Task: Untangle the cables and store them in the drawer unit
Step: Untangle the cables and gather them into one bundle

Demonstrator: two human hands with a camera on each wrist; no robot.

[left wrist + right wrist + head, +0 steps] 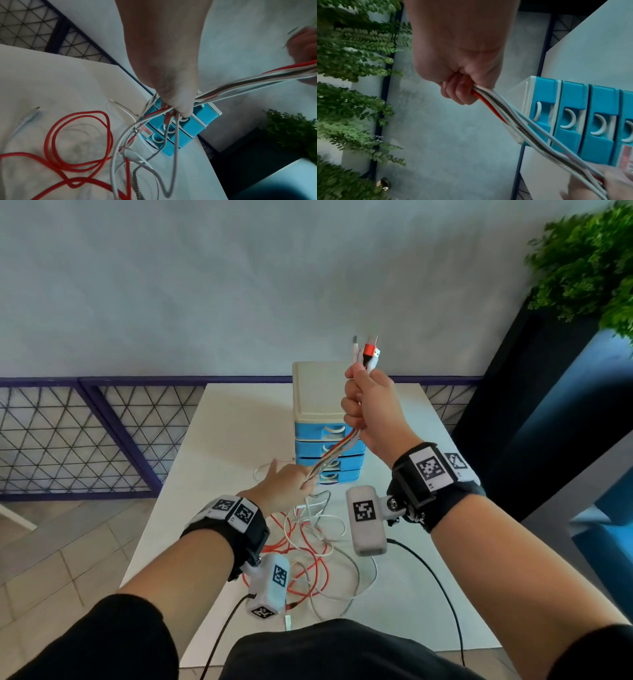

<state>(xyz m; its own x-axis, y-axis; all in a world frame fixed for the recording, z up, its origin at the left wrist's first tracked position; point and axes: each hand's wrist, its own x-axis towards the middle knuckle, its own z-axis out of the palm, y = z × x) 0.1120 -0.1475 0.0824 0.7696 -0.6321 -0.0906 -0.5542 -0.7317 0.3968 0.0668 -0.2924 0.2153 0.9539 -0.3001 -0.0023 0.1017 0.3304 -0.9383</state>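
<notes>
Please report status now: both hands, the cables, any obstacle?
Right hand grips cable bundle near plugs, raised. Left hand holds bundle lower. Loose ends tangled on table. Drawer unit drawers closed.

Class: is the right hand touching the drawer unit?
Apart. In the right wrist view, the right hand grips the cables, with wall between it and the drawer unit.

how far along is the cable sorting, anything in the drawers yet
Done: the plug ends are gathered in the right hand. In hand: the left hand grips the cable bundle lower down. Left: loops lie tangled on the table, and the drawer unit shows all visible drawers closed.
</notes>
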